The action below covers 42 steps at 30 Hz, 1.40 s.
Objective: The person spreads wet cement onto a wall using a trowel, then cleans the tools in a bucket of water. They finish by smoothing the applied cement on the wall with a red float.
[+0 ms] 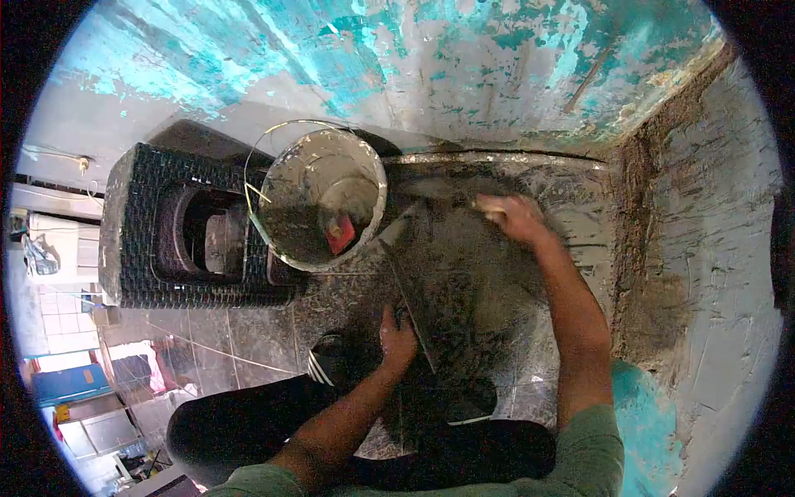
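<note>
My right hand (515,218) is closed around the light handle (489,204) of a tool whose blade, partly blurred, lies to its left, low over the grey-smeared floor near the wall. My left hand (399,338) grips a thin flat board (411,306), seen nearly edge-on and tilted; its fingers are on the board's left side. Left of the board stands a mortar-stained bucket (375,224) with a wire handle, and a red object (340,235) lies inside it.
A black woven-pattern plastic stool (132,228) lies left of the bucket. Peeling turquoise wall (464,74) rises ahead, and a rough, grey-plastered wall (729,224) stands at the right. My bent legs (240,422) are at the bottom. A thin cord (219,351) crosses the floor tiles.
</note>
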Motion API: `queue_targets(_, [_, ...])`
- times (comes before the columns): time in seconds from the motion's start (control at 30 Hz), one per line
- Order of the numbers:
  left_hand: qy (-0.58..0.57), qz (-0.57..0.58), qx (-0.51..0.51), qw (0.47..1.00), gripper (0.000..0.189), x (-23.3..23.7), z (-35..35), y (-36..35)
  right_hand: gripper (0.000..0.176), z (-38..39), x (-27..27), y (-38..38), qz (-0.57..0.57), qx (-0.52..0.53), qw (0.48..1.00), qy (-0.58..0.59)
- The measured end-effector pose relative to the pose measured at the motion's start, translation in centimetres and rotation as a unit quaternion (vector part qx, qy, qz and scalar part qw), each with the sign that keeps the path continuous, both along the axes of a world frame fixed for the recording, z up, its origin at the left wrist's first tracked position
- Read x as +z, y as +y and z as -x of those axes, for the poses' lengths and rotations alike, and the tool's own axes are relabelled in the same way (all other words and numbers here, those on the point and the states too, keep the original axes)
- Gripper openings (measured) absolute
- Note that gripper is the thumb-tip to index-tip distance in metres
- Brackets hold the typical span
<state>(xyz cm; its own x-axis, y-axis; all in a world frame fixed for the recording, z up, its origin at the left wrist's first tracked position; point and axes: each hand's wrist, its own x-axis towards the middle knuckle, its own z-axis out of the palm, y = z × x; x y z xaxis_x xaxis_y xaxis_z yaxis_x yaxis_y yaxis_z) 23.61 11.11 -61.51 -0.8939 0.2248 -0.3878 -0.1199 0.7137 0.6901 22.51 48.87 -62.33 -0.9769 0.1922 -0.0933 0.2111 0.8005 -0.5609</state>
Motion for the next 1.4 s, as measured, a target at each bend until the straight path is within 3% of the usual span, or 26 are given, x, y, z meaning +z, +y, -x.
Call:
queue_targets(0.07, [0.157, 0.038, -0.008, 0.987, 0.054, -6.9, -1.9, -2.9, 0.035, 2.0, -1.4, 0.5, -0.053, -0.014, 0.997, -0.049])
queue_targets(0.1, [0.097, 0.039, 0.0, 0.995, 0.053, -5.2, -1.8, -2.8, 0.034, 2.1, -2.0, 0.3, -0.078, -0.023, 0.994, -0.076])
queue_targets(0.13, [0.036, 0.036, 0.007, 0.999, 0.052, -2.1, -1.3, -1.9, 0.031, 1.3, -0.7, 0.1, -0.048, 0.047, 0.997, -0.028])
queue_targets(0.17, [-0.026, 0.033, 0.016, 0.999, 0.051, -0.4, -0.8, -1.2, 0.032, 0.0, -1.7, 0.0, -0.032, 0.028, 0.997, -0.063])
queue_targets(0.2, [-0.034, 0.056, 0.009, 0.998, 0.053, -0.5, -0.5, -1.2, 0.034, -2.3, -4.1, 0.3, -0.015, 0.009, 0.995, -0.102])
queue_targets(0.27, [-0.054, 0.098, -0.008, 0.994, 0.055, -1.4, 0.4, -1.8, 0.04, -6.5, -3.2, -1.1, -0.017, 0.016, 0.985, -0.172])
queue_targets(0.37, [0.028, 0.057, -0.112, 0.992, 0.057, -4.8, 1.4, -2.7, 0.048, -14.7, 2.4, -5.2, 0.014, 0.022, 0.975, -0.22])
queue_targets(0.4, [-0.068, 0.063, -0.049, 0.994, 0.054, -0.2, 1.8, -0.3, 0.045, -17.0, 3.7, -6.1, 0.051, -0.005, 0.972, -0.228])
queue_targets(0.47, [-0.006, 0.106, -0.102, 0.989, 0.048, -4.7, 2.0, -1.3, 0.041, -21.0, 6.0, -7.3, 0.098, -0.072, 0.969, -0.217])
queue_targets(0.57, [-0.014, 0.064, -0.124, 0.99, 0.04, 0.0, 2.0, 1.7, 0.038, -26.6, 7.9, -8.0, 0.062, -0.196, 0.972, -0.112])
queue_targets(0.6, [-0.015, 0.053, -0.137, 0.989, 0.038, 1.2, 1.9, 2.5, 0.044, -30.6, 1.9, -7.1, 0.172, -0.293, 0.94, -0.019])
queue_targets(0.67, [-0.012, 0.02, -0.211, 0.977, 0.037, 1.4, 2.0, 3.3, 0.041, -30.1, 3.3, -6.9, 0.062, -0.409, 0.91, -0.018])
queue_targets(0.7, [-0.012, 0.007, -0.212, 0.977, 0.038, 0.7, 1.8, 3.2, 0.04, -29.3, 4.0, -6.7, 0.006, -0.462, 0.887, -0.018])
queue_targets(0.8, [0.002, 0.016, -0.167, 0.986, 0.042, -3.7, 1.3, 2.6, 0.039, -26.8, 2.1, -5.9, -0.026, -0.48, 0.876, -0.032])
queue_targets(0.9, [0.062, 0.167, -0.194, 0.965, 0.047, -4.8, 0.8, 2.9, 0.043, -25.5, -1.6, -7.1, -0.071, -0.345, 0.908, -0.226])
queue_targets(0.97, [0.043, -0.01, -0.134, 0.99, 0.048, -14.5, 0.7, 0.2, 0.043, -25.5, -5.6, -10.7, -0.047, -0.3, 0.929, -0.212])
queue_targets(1.03, [0.051, -0.064, -0.123, 0.989, 0.049, -17.7, 0.8, -0.3, 0.043, -25.6, -4.1, -16.2, -0.142, -0.266, 0.946, -0.122])
queue_targets(1.1, [0.087, 0.011, -0.165, 0.982, 0.048, -17.3, 0.7, 0.0, 0.045, -26.2, -0.8, -20.3, -0.094, -0.244, 0.961, -0.091])
queue_targets(1.2, [-0.01, 0.143, -0.197, 0.97, 0.049, -4.4, 1.1, 4.0, 0.047, -27.4, -1.2, -19.2, -0.012, -0.261, 0.964, -0.047])
queue_targets(1.23, [0.007, 0.12, -0.203, 0.972, 0.05, -3.2, 0.7, 3.9, 0.047, -28.0, -1.6, -18.9, 0.022, -0.277, 0.96, -0.04])
queue_targets(1.3, [0.05, 0.063, -0.212, 0.974, 0.051, -2.2, 0.4, 4.3, 0.045, -24.9, 3.1, -15.4, -0.001, -0.427, 0.901, -0.071])
queue_targets(1.4, [0.099, 0.051, -0.237, 0.965, 0.053, -5.3, 0.1, 3.7, 0.043, -24.7, 1.1, -11.4, 0.012, -0.46, 0.877, -0.14])
